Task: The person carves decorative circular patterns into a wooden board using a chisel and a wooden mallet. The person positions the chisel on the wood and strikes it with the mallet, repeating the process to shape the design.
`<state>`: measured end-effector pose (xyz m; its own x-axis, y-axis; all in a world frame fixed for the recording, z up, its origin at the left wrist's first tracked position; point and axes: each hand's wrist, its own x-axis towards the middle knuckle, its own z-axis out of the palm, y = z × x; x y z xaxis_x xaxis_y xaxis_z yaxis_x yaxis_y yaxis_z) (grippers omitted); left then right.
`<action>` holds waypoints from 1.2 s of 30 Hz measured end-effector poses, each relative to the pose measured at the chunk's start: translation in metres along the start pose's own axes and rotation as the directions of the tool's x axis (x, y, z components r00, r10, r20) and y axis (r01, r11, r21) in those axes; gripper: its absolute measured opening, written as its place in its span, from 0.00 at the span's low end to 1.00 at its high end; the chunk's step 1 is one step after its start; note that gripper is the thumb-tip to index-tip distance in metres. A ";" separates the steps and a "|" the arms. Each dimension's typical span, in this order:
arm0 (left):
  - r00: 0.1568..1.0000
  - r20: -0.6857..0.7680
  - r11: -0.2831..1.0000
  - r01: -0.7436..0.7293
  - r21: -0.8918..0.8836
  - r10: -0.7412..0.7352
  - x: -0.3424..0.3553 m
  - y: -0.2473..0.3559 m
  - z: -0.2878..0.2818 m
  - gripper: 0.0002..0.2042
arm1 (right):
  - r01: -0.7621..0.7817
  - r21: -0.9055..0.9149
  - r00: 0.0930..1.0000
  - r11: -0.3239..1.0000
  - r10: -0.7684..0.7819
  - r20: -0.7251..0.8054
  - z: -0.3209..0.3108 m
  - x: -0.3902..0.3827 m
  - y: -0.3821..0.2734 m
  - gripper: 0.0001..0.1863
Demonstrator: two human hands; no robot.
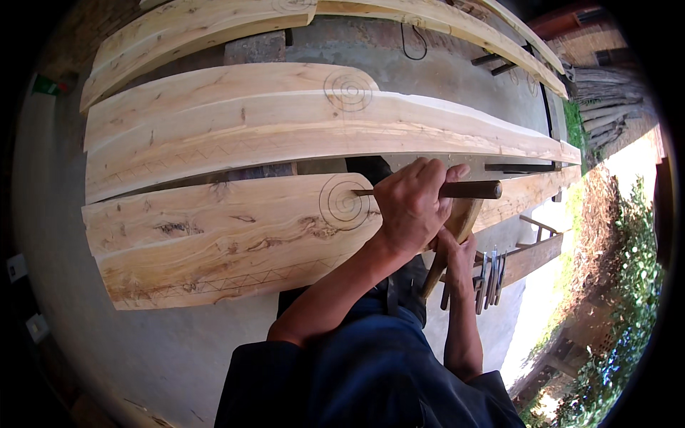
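Observation:
A chisel (472,190) with a dark round wooden handle lies across my closed left hand (410,205), its thumb stretched out. The tip meets the pencilled spiral (344,203) on the nearest board (207,246), a pale plank with knots and a drawn zigzag band along its lower edge. My right hand (458,253) is closed around a wooden mallet (465,217), held just below the chisel handle. Part of the mallet is hidden behind my hands, and its handle slants down to the left.
A second board (285,132) with a similar spiral lies beyond, and more long planks (207,28) stretch across the far side. Several chisels (491,277) hang along a wooden rail (534,260) at the right. Bright ground and greenery (621,285) show farther right.

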<state>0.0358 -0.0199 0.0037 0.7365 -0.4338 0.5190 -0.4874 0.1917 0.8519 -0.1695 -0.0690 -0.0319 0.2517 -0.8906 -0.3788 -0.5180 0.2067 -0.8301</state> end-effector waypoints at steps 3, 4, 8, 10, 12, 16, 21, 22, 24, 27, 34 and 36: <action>0.993 -0.112 0.998 -0.032 -0.049 0.027 0.006 -0.006 0.003 0.17 | 0.110 -0.104 0.993 0.988 -0.115 -0.037 -0.009 0.004 -0.032 0.16; 0.994 -0.108 0.999 -0.016 -0.039 0.012 0.007 -0.007 0.004 0.18 | 0.148 -0.097 0.984 0.984 -0.156 -0.080 -0.013 0.005 -0.047 0.17; 0.995 -0.093 1.000 0.020 -0.005 -0.021 0.010 -0.004 0.003 0.18 | 0.444 -0.062 0.843 0.894 -0.440 -0.308 -0.032 0.006 -0.119 0.17; 0.995 -0.096 1.000 0.028 0.003 -0.028 0.011 -0.003 0.001 0.18 | 0.636 0.037 0.720 0.771 -0.576 -0.388 -0.046 0.008 -0.149 0.20; 0.994 -0.109 1.000 0.029 0.004 -0.028 0.011 -0.002 0.000 0.19 | 0.739 0.114 0.618 0.663 -0.601 -0.508 -0.045 0.003 -0.190 0.27; 0.992 -0.108 0.998 0.065 -0.002 -0.065 0.011 -0.004 -0.002 0.20 | 0.796 0.175 0.588 0.580 -0.670 -0.453 -0.031 0.005 -0.212 0.29; 0.990 -0.083 0.993 0.115 0.031 -0.112 0.011 -0.002 -0.006 0.19 | 0.716 -0.663 0.422 0.217 -0.892 0.163 0.007 0.005 -0.201 0.35; 0.991 -0.064 0.993 0.119 0.020 -0.118 0.012 -0.002 -0.006 0.18 | 0.728 -0.657 0.398 0.195 -0.901 0.174 0.007 0.007 -0.200 0.35; 0.992 -0.009 0.992 0.122 -0.001 -0.122 0.014 -0.003 -0.007 0.17 | 0.743 -0.649 0.356 0.162 -0.917 0.178 0.004 0.012 -0.198 0.36; 0.861 0.451 0.938 0.322 -0.126 -0.235 0.034 -0.009 -0.033 0.09 | 0.761 -0.636 0.327 0.131 -0.924 0.200 0.006 0.012 -0.204 0.38; 0.627 0.740 0.747 0.607 -0.271 -0.242 0.066 -0.008 -0.037 0.12 | 0.780 -0.615 0.309 0.117 -0.926 0.216 -0.003 0.018 -0.207 0.40; 0.630 0.729 0.767 0.597 -0.235 -0.266 0.069 -0.004 -0.043 0.12 | 0.795 -0.562 0.321 0.229 -0.945 0.069 -0.011 0.012 -0.222 0.35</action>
<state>0.1089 -0.0126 0.0391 0.2517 -0.9666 0.0488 0.1758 0.0952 0.9798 -0.0610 -0.1299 0.1525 0.6267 -0.4528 0.6342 -0.3778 -0.8884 -0.2609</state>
